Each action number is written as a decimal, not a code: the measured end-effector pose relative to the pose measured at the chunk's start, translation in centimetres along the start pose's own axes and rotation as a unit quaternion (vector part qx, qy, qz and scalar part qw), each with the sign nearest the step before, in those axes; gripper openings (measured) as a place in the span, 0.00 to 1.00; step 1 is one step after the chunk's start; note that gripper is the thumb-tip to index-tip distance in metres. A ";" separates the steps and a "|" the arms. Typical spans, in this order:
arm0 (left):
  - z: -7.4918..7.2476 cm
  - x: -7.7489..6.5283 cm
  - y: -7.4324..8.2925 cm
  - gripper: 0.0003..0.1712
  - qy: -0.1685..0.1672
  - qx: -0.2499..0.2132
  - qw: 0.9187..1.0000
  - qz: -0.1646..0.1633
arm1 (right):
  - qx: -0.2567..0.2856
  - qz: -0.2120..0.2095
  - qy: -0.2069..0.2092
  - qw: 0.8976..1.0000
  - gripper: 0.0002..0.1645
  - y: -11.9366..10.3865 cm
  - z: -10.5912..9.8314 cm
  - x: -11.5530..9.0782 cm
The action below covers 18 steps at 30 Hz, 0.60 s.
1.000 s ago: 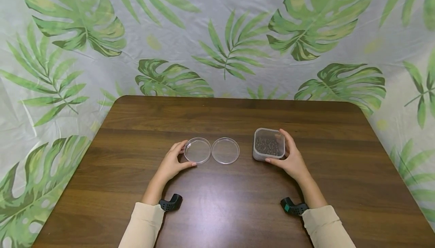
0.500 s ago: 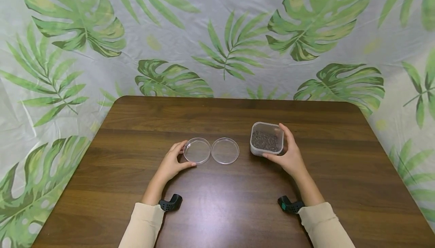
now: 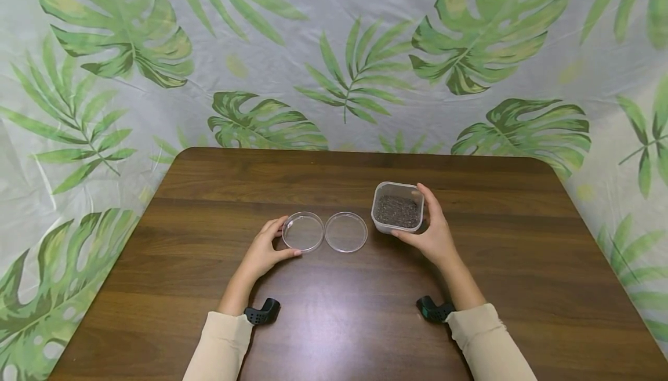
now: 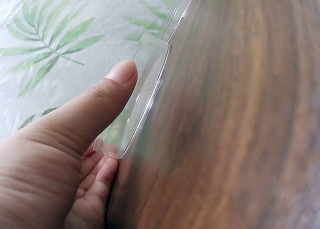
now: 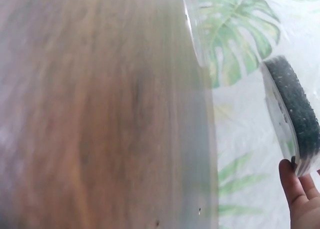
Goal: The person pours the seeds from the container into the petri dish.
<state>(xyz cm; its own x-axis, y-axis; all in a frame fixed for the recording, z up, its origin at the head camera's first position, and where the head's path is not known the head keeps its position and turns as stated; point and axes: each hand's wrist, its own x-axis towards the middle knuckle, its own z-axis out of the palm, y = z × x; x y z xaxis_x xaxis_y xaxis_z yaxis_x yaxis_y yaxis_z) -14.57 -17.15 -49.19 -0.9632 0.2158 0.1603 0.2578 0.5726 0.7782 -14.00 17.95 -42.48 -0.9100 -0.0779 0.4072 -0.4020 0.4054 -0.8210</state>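
Observation:
My left hand (image 3: 263, 251) holds a clear round petri dish (image 3: 303, 232) at its left side, thumb on the near rim and fingers round the far side. In the left wrist view the thumb (image 4: 100, 101) lies against the dish wall (image 4: 145, 89). A second clear round dish (image 3: 347, 232) lies just to the right of the first. My right hand (image 3: 436, 236) grips a square clear plastic container (image 3: 383, 229) by its right side. Dark, soil-like grains (image 3: 398, 211) cover its bottom. In the right wrist view the container (image 5: 292, 114) hangs above the table level, fingers (image 5: 292, 189) under its edge.
Everything stands on a brown wood-grain table (image 3: 334, 300) with rounded far corners. Behind it hangs a pale cloth (image 3: 365, 50) printed with green leaves. Black wrist straps (image 3: 263, 311) sit below both hands, above cream sleeves.
My right hand has raised the container of dark grains and carried it left toward the second dish. My left hand and both dishes have stayed in place.

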 end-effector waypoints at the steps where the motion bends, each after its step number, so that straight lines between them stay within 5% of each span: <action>1: 0.0 0.0 0.0 0.49 -0.001 0.001 1.000 0.001 | -0.001 -0.002 0.001 1.000 0.60 -0.1 0.1 0.1; 18: -0.1 0.0 0.0 0.49 -0.007 0.006 1.000 0.006 | 0.001 -0.008 0.002 1.000 0.61 -1.3 1.9 1.0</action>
<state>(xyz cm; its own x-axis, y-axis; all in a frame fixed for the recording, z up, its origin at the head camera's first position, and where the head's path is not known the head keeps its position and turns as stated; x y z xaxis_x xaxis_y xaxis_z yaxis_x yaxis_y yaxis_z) -14.55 -17.24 -49.07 -0.9590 0.2334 0.1608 0.2700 0.5795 0.7690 -14.55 15.63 -41.78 -0.9029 -0.0816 0.4220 -0.4172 0.4023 -0.8149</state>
